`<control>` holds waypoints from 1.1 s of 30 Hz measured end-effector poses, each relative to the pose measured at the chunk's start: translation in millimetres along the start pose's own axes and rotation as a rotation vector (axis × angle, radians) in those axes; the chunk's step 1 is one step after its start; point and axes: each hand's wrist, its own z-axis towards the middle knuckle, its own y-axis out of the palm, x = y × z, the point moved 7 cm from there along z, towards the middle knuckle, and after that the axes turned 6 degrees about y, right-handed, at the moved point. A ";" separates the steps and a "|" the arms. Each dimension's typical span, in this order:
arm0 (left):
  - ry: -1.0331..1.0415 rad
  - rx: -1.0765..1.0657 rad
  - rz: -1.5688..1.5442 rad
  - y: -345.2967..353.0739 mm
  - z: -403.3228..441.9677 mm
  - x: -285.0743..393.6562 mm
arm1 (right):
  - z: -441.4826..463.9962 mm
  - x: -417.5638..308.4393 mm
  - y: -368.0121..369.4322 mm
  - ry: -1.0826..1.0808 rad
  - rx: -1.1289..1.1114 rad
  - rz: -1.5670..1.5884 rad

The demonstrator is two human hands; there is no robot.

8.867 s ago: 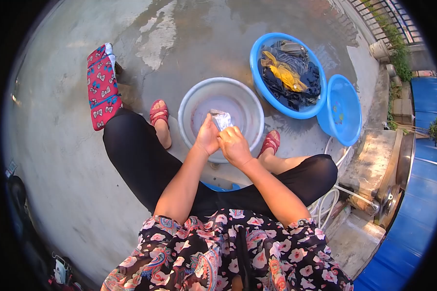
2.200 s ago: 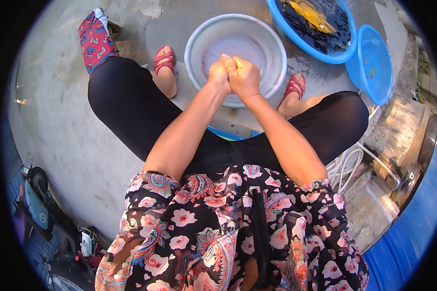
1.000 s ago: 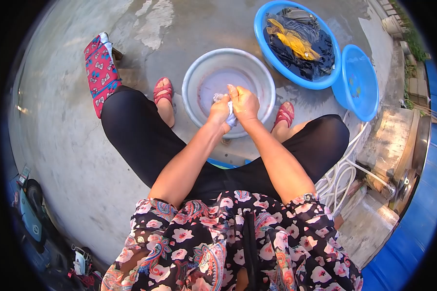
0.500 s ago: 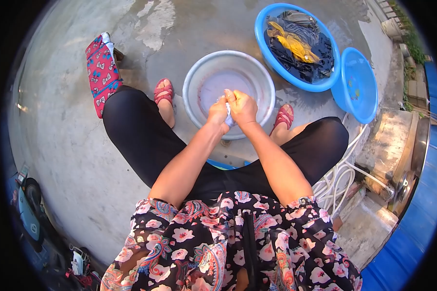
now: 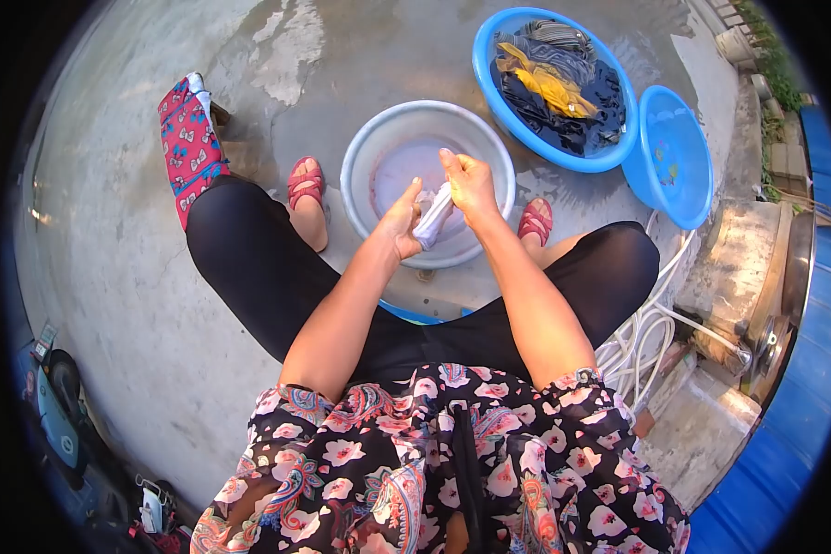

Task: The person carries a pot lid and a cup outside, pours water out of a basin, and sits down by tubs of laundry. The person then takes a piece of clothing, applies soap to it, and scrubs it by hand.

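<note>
A wrung, whitish-lavender cloth (image 5: 434, 219) slants between my hands above a pale grey-blue basin (image 5: 352, 175). My right hand (image 5: 472, 189) is closed around its upper end, thumb pointing up. My left hand (image 5: 401, 222) is loosened, with its thumb spread away from the cloth; the lower end lies against its fingers, which are partly hidden. Cloudy, pale water (image 5: 415, 175) shows inside the basin below. What kind of cloth it is I cannot tell.
At the upper right, a large blue tub (image 5: 489, 88) holds dark clothes and a yellow garment (image 5: 552, 90). A smaller blue basin (image 5: 651, 171) leans beside it. White hose (image 5: 651, 332) lies coiled at right. A stool with a pink bow-patterned cover (image 5: 190, 138) stands left.
My hands have moved slightly apart, exposing more of the cloth between them. The left hand has loosened and its thumb has swung outward; the right keeps its hold.
</note>
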 end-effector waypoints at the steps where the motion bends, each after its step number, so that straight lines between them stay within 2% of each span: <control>1: -0.002 -0.002 0.004 -4.0 4.8 -2.1 | -2.2 -0.9 0.8 0.044 -0.051 0.092; 2: 0.068 -0.070 0.022 -5.8 12.0 -0.5 | -3.0 -2.8 -2.6 0.045 -0.047 0.093; 3: 0.139 -0.135 0.039 -8.8 17.5 1.5 | -4.5 1.4 -3.3 0.134 -0.092 0.155; 4: 0.138 -0.131 0.039 -8.0 13.1 2.2 | -6.1 7.6 -2.2 0.223 -0.139 0.217; 5: 0.200 -0.151 -0.014 -4.9 8.1 9.0 | -7.0 7.7 -4.3 0.224 -0.140 0.220; 7: 0.264 -0.175 -0.063 -2.7 4.7 17.7 | -13.1 16.9 2.8 0.388 -0.293 0.207; 9: 0.254 -0.324 -0.190 3.1 5.1 21.6 | -18.1 26.0 8.7 0.385 -0.348 0.283; 11: 0.285 -0.344 -0.201 9.2 0.7 29.2 | -15.5 41.1 11.5 0.383 -0.397 0.358; 12: 0.316 -0.358 -0.217 12.5 -2.9 32.3 | -17.8 48.6 18.3 0.385 -0.552 0.335; 13: 0.314 -0.357 -0.219 14.7 -4.5 32.7 | -26.5 42.8 26.4 0.388 -0.710 0.312; 14: 0.357 -0.328 -0.197 15.0 -5.8 36.7 | -31.2 37.7 26.9 0.354 -0.725 0.277; 17: 0.446 -0.274 -0.158 19.6 -14.1 46.3 | -31.2 29.9 20.2 0.341 -0.622 0.295; 19: 0.566 -0.108 -0.163 12.9 -18.6 58.0 | -24.5 36.9 17.9 0.353 -0.610 0.353; 20: 0.474 -0.543 -0.186 -19.5 13.8 64.7 | -20.7 39.8 15.7 0.366 -0.597 0.408; 21: 0.474 -0.541 -0.188 -19.4 12.2 64.5 | -19.1 39.6 13.9 0.368 -0.598 0.408; 23: 0.606 -0.280 -0.061 -28.4 5.5 70.2 | -20.4 28.9 12.8 0.390 -0.613 0.575; 24: 0.605 -0.277 -0.062 -22.7 2.9 67.9 | -21.3 25.6 11.0 0.401 -0.589 0.613; 26: 0.774 0.092 0.130 -28.4 -1.9 70.0 | -21.4 24.0 10.4 0.417 -0.550 0.674; 30: 0.708 0.169 0.113 -18.8 -2.8 54.3 | -24.4 17.6 14.8 0.408 -0.526 0.715; 32: 0.734 0.025 -0.014 -15.4 6.8 52.0 | -27.4 11.4 18.9 0.388 -0.555 0.716; 33: 0.736 0.029 -0.015 -21.4 12.7 53.7 | -29.5 7.4 22.4 0.366 -0.585 0.718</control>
